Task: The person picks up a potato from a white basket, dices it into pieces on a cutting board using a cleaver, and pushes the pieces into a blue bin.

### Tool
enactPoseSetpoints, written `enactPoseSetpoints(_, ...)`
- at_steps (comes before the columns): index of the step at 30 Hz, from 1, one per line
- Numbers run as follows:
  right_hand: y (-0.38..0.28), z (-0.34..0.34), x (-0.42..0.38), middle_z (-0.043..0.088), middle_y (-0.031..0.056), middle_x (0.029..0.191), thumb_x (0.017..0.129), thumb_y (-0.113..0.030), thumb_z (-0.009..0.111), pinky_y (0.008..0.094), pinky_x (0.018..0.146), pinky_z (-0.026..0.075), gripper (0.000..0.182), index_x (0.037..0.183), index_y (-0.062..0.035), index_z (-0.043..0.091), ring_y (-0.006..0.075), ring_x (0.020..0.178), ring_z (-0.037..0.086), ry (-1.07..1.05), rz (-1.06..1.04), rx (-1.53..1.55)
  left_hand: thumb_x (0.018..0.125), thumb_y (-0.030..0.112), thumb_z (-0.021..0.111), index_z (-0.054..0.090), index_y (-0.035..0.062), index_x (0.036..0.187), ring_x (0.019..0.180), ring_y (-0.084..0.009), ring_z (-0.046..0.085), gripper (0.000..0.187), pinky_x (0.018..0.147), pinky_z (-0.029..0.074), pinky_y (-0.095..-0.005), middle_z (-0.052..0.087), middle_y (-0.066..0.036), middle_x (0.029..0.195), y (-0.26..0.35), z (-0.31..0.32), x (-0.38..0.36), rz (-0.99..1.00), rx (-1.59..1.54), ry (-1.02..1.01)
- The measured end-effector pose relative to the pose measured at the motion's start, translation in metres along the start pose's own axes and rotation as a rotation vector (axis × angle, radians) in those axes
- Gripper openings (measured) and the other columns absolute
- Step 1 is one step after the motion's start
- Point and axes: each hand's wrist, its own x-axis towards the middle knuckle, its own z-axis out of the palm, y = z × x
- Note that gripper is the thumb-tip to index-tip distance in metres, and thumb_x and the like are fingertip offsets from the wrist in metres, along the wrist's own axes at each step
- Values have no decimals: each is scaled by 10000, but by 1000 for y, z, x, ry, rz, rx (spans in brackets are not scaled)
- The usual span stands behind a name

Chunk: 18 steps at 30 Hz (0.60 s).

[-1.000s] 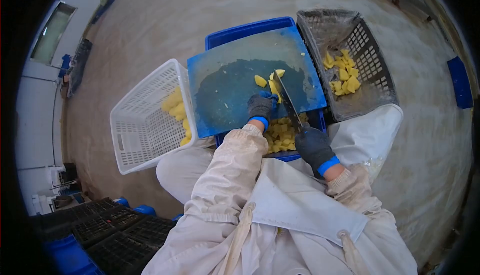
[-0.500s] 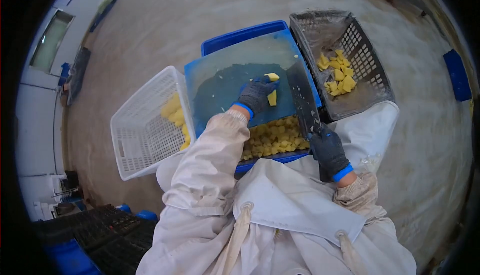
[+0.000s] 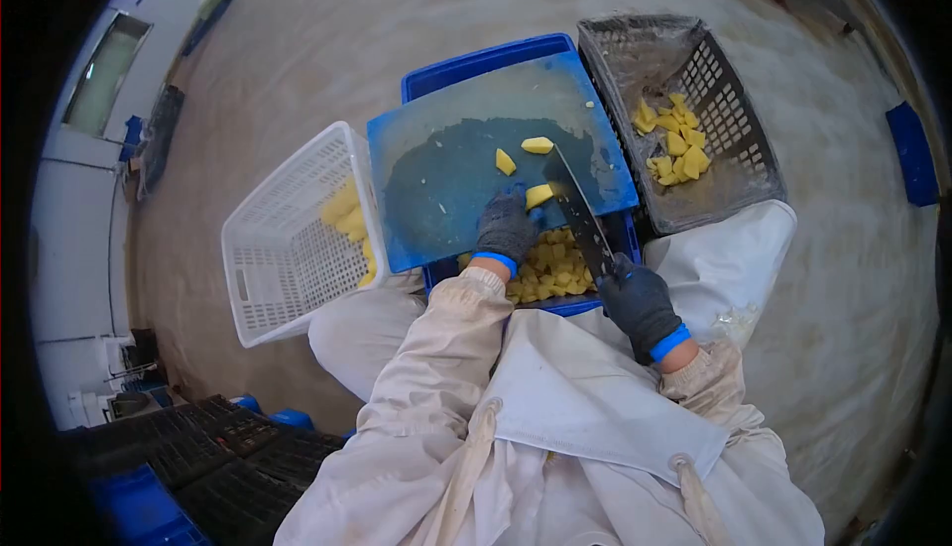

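My gloved right hand [image 3: 640, 300] is closed round the handle of a broad dark cleaver [image 3: 583, 217]. The blade slants over the right part of a blue cutting board [image 3: 416, 174], its far end close to a yellow potato piece [image 3: 538, 196]. My gloved left hand [image 3: 508, 226] is at the board's near edge, fingers bent and fingertips against that piece. Farther up the board lie two more potato pieces, one peeled chunk [image 3: 537, 145] and one smaller wedge [image 3: 506, 161]. Below the near edge, a blue tub [image 3: 580, 306] holds many cut potato chunks [image 3: 550, 270].
To the left, a tilted white basket [image 3: 288, 239] contains peeled potatoes [image 3: 347, 219]. A dirty grey crate [image 3: 635, 60] with potato pieces [image 3: 679, 144] stands on the right. Dark crates [image 3: 218, 457] sit at the lower left. My legs flank the tub.
The cleaver has swung left from the board's right edge to beside a potato piece. My left hand has drawn back toward me, and separate pieces now show on the board.
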Motion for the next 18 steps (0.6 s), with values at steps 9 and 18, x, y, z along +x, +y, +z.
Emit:
enactPoseSetpoints(9, -10, 18, 13, 611, 190, 686, 800, -204, 486, 473, 601, 474, 204, 875, -24, 545, 358, 677, 610, 19, -252, -321, 810, 273, 568, 584, 55, 1047, 928, -349, 549, 322, 817, 440, -438, 569, -177, 981, -9, -4, -9, -27, -139, -22)
enactPoseSetpoints(18, -31, 8, -11, 598, 190, 659, 829, -256, 494, 477, 604, 454, 228, 863, -34, 538, 368, 660, 597, 57, -161, -228, 777, 237, 608, 612, 76, 1001, 902, -361, 549, 277, 805, 440, -437, 581, -181, 957, -25, 3, -17, -31, -268, 86)
